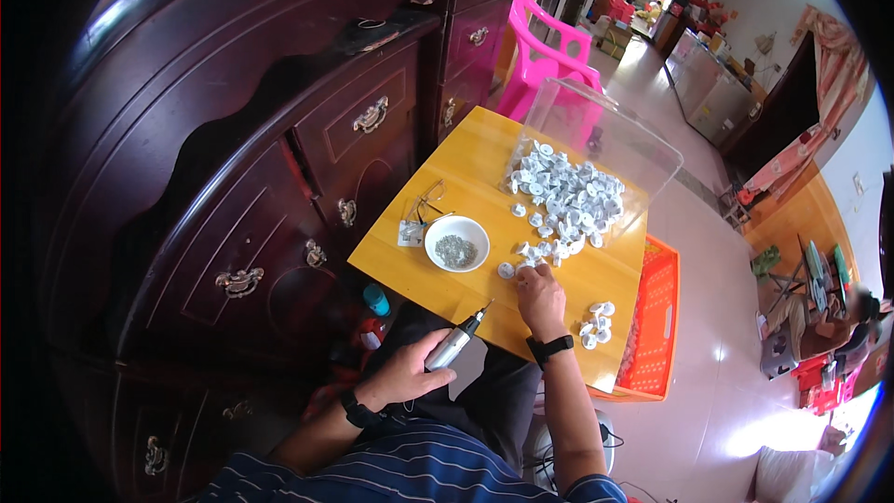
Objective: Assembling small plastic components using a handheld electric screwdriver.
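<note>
My left hand [410,368] is closed round a small silver and black electric screwdriver [453,345], its bit pointing up and away past the table's near edge. At the front of a heap of white plastic parts [568,191], my right hand [542,300] has its fingers pinched on a white plastic part, mostly hidden by the fingertips. A loose white part [506,270] lies just left of those fingers. The white bowl [431,257] to the left holds many small metallic pieces, too small to make out singly. Several more white parts [596,324] form a small group right of my right hand.
A clear plastic bin [643,135] lies tipped behind the heap on the yellow table [391,240]. Glasses [430,197] and a small packet [410,234] lie near the bowl. An orange crate [659,317] stands at right, dark drawers [363,149] at left, a pink chair [531,65] behind.
</note>
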The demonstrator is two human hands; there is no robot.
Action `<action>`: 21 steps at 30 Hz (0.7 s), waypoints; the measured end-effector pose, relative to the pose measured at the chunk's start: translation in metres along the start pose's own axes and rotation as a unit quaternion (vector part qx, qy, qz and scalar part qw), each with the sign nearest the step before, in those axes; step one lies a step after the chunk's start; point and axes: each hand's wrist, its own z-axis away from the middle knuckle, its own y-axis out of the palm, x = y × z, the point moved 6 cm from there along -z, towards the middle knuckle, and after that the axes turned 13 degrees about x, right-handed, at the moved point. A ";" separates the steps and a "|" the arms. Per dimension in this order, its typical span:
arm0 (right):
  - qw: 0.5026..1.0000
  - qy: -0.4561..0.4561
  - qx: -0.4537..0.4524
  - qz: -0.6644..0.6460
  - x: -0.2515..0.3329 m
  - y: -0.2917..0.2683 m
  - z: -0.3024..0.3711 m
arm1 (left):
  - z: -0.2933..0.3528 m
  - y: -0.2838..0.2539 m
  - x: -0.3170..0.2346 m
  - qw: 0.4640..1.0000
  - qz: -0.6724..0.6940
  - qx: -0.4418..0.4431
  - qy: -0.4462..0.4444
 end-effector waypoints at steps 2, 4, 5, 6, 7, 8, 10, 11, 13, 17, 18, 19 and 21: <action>0.999 0.051 0.011 0.004 -0.005 0.002 0.002 | -0.001 0.000 0.002 1.000 -0.003 -0.004 0.009; 0.999 0.048 0.005 -0.010 -0.005 0.000 0.007 | -0.002 0.002 0.006 1.000 -0.006 0.001 0.002; 0.999 0.045 -0.001 -0.025 -0.006 -0.001 0.010 | -0.002 0.002 0.006 1.000 -0.004 0.002 0.002; 0.999 0.047 0.000 -0.024 -0.009 0.001 0.014 | -0.004 0.002 0.003 1.000 -0.010 0.005 0.002; 0.998 0.017 -0.023 -0.058 -0.010 0.001 0.019 | -0.005 0.004 0.002 1.000 -0.016 0.009 0.002; 0.995 -0.014 -0.045 -0.091 -0.012 0.000 0.024 | -0.005 0.005 0.003 1.000 -0.015 0.010 0.002; 0.959 0.048 0.006 -0.281 -0.024 0.008 0.028 | -0.007 0.008 0.005 1.000 -0.009 0.010 0.010; 0.880 0.107 0.054 -0.459 -0.031 0.020 0.033 | -0.007 0.009 0.005 1.000 -0.008 0.010 0.009; 0.815 0.105 0.069 -0.566 -0.026 0.019 0.042 | -0.009 0.011 0.003 1.000 -0.013 0.018 0.008; 0.686 0.081 0.073 -0.719 -0.025 0.025 0.051 | -0.013 0.014 -0.002 0.999 -0.006 0.029 0.015; 0.685 0.082 0.072 -0.720 -0.026 0.027 0.053 | -0.013 0.015 -0.003 0.999 -0.004 0.041 -0.007; 0.677 0.077 0.065 -0.729 -0.026 0.028 0.055 | -0.013 0.016 -0.002 0.998 -0.002 0.054 -0.028; 0.667 0.072 0.058 -0.739 -0.026 0.032 0.057 | -0.014 0.016 -0.004 0.998 -0.002 0.057 -0.037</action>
